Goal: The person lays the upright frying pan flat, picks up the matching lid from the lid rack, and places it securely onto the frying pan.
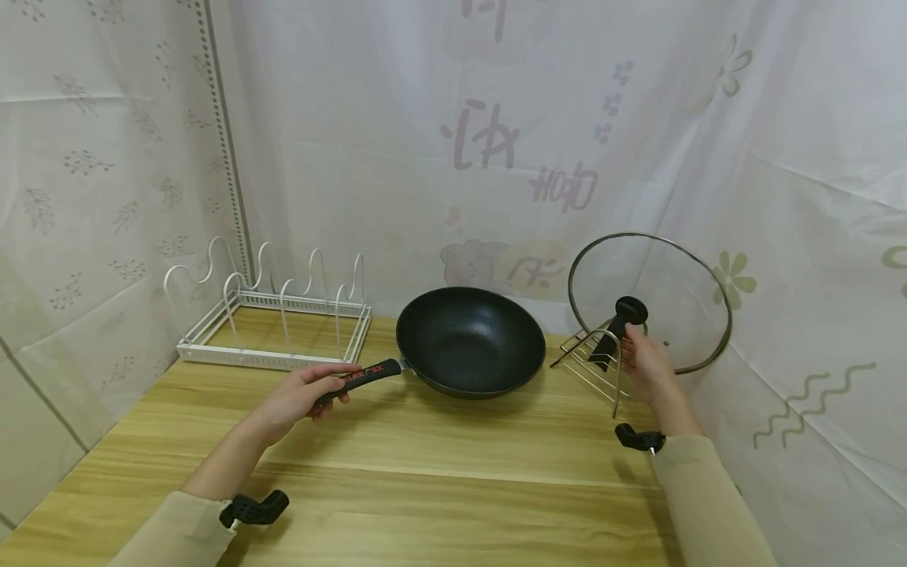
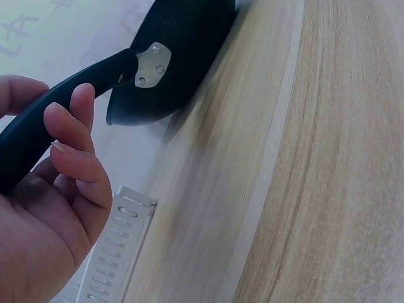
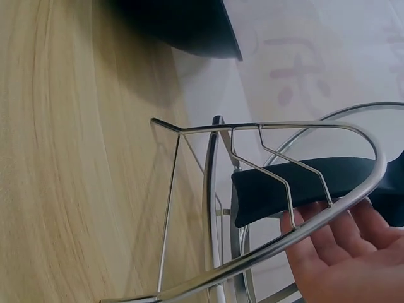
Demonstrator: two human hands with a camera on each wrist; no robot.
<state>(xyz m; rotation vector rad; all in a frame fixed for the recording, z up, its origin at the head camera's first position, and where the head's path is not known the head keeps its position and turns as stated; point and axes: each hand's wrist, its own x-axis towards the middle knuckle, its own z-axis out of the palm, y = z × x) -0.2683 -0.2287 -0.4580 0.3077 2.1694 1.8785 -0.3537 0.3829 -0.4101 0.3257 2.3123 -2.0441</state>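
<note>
A black wok [image 1: 471, 342] is at the middle of the wooden table, its inside facing up and forward. My left hand [image 1: 305, 398] grips its black handle [image 2: 107, 72], fingers curled beneath it. Whether the wok's base touches the table cannot be told. At the right, a clear glass lid [image 1: 673, 291] with a metal rim stands tilted up behind a small wire rack [image 1: 588, 370]. My right hand [image 1: 646, 366] holds the lid's long black handle [image 3: 297, 183], with fingertips against its underside; the thumb is hidden in the right wrist view. The rack's wires cross in front of the handle.
A white rack [image 1: 244, 358] with several wavy dividers stands at the back left of the wooden table [image 1: 439, 504]. Printed curtains [image 1: 354, 157] hang behind the table and on both sides, close to the lid.
</note>
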